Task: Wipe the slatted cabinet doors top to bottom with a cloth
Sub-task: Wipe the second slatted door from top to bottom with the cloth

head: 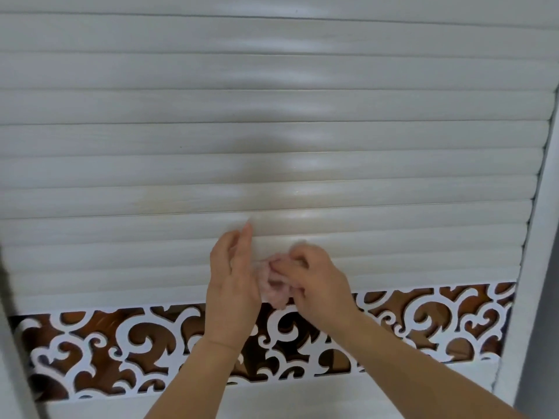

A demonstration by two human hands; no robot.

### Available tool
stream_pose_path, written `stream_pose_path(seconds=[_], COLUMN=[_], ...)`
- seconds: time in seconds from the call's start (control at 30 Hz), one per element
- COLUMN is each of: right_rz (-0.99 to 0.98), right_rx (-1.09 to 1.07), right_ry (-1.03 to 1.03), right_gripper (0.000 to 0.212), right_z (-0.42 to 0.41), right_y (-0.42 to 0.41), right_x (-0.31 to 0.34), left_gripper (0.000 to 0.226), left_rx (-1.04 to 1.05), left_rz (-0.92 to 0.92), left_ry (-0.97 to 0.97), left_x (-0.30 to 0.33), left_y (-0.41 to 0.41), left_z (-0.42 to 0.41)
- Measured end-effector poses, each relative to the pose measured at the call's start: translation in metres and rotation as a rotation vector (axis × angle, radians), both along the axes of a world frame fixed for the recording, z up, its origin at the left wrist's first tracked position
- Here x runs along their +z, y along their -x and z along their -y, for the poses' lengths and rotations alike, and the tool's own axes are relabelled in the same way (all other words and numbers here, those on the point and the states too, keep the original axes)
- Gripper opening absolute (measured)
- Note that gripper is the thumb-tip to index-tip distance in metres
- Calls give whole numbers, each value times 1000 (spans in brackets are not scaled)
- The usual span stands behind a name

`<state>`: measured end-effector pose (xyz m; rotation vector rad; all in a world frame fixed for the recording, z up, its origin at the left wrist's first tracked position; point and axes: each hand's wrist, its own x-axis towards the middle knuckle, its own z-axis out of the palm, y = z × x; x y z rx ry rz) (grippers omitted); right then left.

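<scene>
A big white slatted door (272,140) fills the view. Its long slats run from side to side, one above the other. Two bare hands reach up to the lower slats, near the middle.

The right hand (314,279) has its fingers curled round a small pink fluffy cloth (273,282) and grips it. The cloth is bunched up and sits against the lowest slats, just above a band of curly white cut-out shapes (121,340) with brown behind them.

The left hand (233,276) is just beside the cloth, on its left. Its fingers are straight and point up along the slats. The palm side touches the edge of the cloth, but it does not grip it.

A white frame (535,237) runs down the right side of the door. Below the curly band there are more white slats.
</scene>
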<state>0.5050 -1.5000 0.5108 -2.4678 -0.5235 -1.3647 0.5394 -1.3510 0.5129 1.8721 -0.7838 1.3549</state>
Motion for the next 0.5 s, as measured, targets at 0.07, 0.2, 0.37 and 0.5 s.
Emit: stream_pose_path(seconds=[0.07,0.2,0.37,0.5], right_rz=[102,378,326,118], right_rx=[18,-88,-225,-145], right_ry=[-162,-520,-467,-201], right_gripper=[39,44,47,43], right_z=[11,39,12,-37], right_y=[4,-1,-15,-16], right_x=[22,97,118,72], left_gripper=[51,24,13,12], left_rx=[55,148,201,211], left_rz=[-15,-82,-148,-210], left_ry=[32,24,-9,4], left_x=[-3,-3,-2,-3], left_y=[-1,-7,-6,-7], left_z=[-8,-30,-54,-61])
